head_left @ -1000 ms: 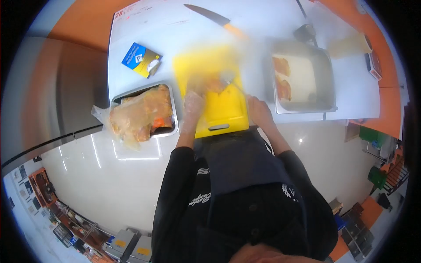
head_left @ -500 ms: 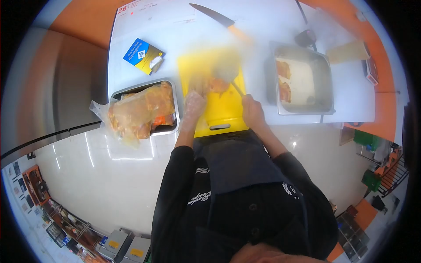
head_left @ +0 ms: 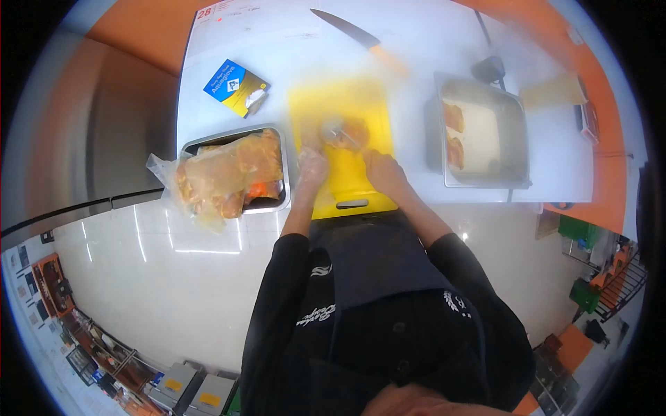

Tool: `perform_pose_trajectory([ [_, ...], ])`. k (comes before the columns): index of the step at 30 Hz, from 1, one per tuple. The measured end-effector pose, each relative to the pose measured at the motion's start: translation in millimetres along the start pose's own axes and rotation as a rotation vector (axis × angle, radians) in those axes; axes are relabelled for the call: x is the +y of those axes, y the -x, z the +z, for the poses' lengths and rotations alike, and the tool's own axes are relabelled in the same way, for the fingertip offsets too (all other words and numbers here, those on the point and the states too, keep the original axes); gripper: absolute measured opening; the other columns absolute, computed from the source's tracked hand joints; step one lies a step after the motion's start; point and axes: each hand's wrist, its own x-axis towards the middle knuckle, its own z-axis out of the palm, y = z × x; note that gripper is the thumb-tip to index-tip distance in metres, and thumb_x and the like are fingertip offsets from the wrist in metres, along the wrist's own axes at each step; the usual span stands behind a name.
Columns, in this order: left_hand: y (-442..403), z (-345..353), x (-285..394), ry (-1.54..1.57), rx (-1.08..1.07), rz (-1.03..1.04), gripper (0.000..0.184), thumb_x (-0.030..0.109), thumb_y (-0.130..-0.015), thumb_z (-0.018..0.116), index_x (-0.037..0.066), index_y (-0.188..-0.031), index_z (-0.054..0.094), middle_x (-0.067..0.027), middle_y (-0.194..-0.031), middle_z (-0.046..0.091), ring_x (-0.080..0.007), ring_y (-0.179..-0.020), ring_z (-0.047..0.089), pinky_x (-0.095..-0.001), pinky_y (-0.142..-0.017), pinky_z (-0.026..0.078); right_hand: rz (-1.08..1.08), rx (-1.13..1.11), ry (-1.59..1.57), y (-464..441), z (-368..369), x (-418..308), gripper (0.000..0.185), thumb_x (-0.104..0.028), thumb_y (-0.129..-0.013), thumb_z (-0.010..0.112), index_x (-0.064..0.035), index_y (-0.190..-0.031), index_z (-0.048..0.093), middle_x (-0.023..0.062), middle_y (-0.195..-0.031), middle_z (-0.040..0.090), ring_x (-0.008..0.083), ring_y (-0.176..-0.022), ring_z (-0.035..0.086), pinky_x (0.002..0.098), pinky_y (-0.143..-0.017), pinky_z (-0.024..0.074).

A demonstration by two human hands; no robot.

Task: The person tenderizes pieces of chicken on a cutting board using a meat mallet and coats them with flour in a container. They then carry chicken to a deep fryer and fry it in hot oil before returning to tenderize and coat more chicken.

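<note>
A yellow cutting board (head_left: 361,184) lies in front of me, its far part blurred by haze. On it is a piece of orange-coated raw meat (head_left: 357,130). My right hand (head_left: 386,172) is closed round the thin handle of a metal tool with a rounded head (head_left: 333,130); the head is over the meat's left side, and the haze hides its exact kind. My left hand (head_left: 312,168), in a clear plastic glove, rests at the board's left side near the meat. Its fingers are too blurred to read.
Left of the board, a metal tray (head_left: 284,166) holds bagged orange meat (head_left: 229,166). Behind it lies an Aquaglove box (head_left: 236,88). A knife (head_left: 347,30) lies at the back. To the right, a deep metal pan (head_left: 485,185) contains meat pieces (head_left: 454,152).
The tool's head has moved left across the meat, and my right hand has shifted left with it. My left hand stays beside the meat. The whole view has shifted slightly.
</note>
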Motion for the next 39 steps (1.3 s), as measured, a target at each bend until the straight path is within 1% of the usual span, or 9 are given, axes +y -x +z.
perform_pose_trajectory([
  [3,-4,12,-6,0.076,0.084,-0.016,0.059,0.007,-0.089,0.046,-0.001,-0.144,0.026,-0.0294,-0.137,0.037,-0.0426,-0.123,0.043,-0.0442,-0.102,0.037,-0.014,0.084,-0.123,9,-26,-27,0.049,-0.038,-0.101,0.034,0.0027,-0.086,0.056,0.0273,-0.072,0.063,0.0465,-0.068,0.061,0.0567,-0.063,0.0482],
  [5,-2,30,-23,0.012,0.346,0.2,0.05,0.013,-0.088,0.051,-0.002,-0.134,0.041,-0.0325,-0.114,0.057,-0.0455,-0.102,0.056,-0.0495,-0.087,0.046,0.004,0.063,-0.122,12,-17,-28,0.049,-0.038,-0.101,0.034,0.0034,-0.089,0.056,0.0277,-0.073,0.063,0.0473,-0.068,0.061,0.0571,-0.063,0.0482],
  [8,2,9,-1,0.01,0.032,-0.103,0.053,0.011,-0.087,0.05,0.002,-0.138,0.039,-0.0317,-0.122,0.053,-0.0447,-0.104,0.056,-0.0497,-0.089,0.046,0.023,-0.051,0.002,-2,14,-8,0.048,-0.039,-0.101,0.034,0.0043,-0.097,0.055,0.0288,-0.072,0.062,0.0483,-0.069,0.061,0.0573,-0.063,0.0484],
  [14,0,29,-24,0.049,0.346,0.187,0.051,0.012,-0.09,0.046,0.002,-0.139,0.038,-0.0335,-0.13,0.046,-0.0471,-0.106,0.053,-0.0508,-0.093,0.042,0.02,0.014,-0.11,-7,-10,-35,0.049,-0.039,-0.101,0.032,0.0057,-0.105,0.051,0.0294,-0.072,0.062,0.0482,-0.07,0.061,0.0565,-0.063,0.0489],
  [19,1,17,-15,0.115,0.181,0.043,0.051,0.013,-0.091,0.044,0.0,-0.14,0.037,-0.0337,-0.136,0.041,-0.0478,-0.113,0.049,-0.0499,-0.098,0.039,-0.013,-0.004,-0.125,-21,-12,-39,0.047,-0.04,-0.101,0.032,0.0021,-0.102,0.052,0.0273,-0.076,0.063,0.0471,-0.073,0.062,0.0555,-0.066,0.0491],
  [24,4,28,-24,0.113,0.27,0.077,0.048,0.014,-0.09,0.045,-0.001,-0.136,0.043,-0.0343,-0.129,0.047,-0.0484,-0.112,0.048,-0.05,-0.097,0.039,0.056,-0.177,-0.053,20,-7,-17,0.049,-0.041,-0.101,0.032,0.0017,-0.102,0.055,0.0276,-0.086,0.064,0.0462,-0.083,0.062,0.0561,-0.073,0.0475],
  [29,-9,51,-62,0.065,-0.073,-0.077,0.039,0.021,-0.091,0.047,-0.002,-0.122,0.054,-0.0328,-0.113,0.057,-0.0465,-0.1,0.054,-0.0514,-0.09,0.042,0.143,-0.339,-0.023,74,-22,-1,0.048,-0.04,-0.101,0.033,0.0006,-0.091,0.056,0.0263,-0.084,0.064,0.0468,-0.08,0.061,0.0559,-0.071,0.0474],
  [35,3,16,-10,0.101,0.271,0.088,0.034,0.022,-0.091,0.05,-0.002,-0.113,0.058,-0.0288,-0.092,0.062,-0.0453,-0.083,0.059,-0.051,-0.075,0.048,0.135,-0.061,-0.11,71,-34,-2,0.046,-0.039,-0.101,0.035,0.0003,-0.09,0.056,0.0278,-0.075,0.062,0.0485,-0.073,0.061,0.0562,-0.068,0.0477],
  [39,7,5,8,0.027,0.344,0.173,0.036,0.02,-0.093,0.049,-0.002,-0.122,0.053,-0.027,-0.098,0.063,-0.0428,-0.088,0.061,-0.049,-0.08,0.048,0.22,-0.018,-0.042,69,-12,31,0.044,-0.038,-0.101,0.037,-0.0002,-0.088,0.055,0.0291,-0.071,0.061,0.0483,-0.069,0.06,0.0572,-0.066,0.0469],
])
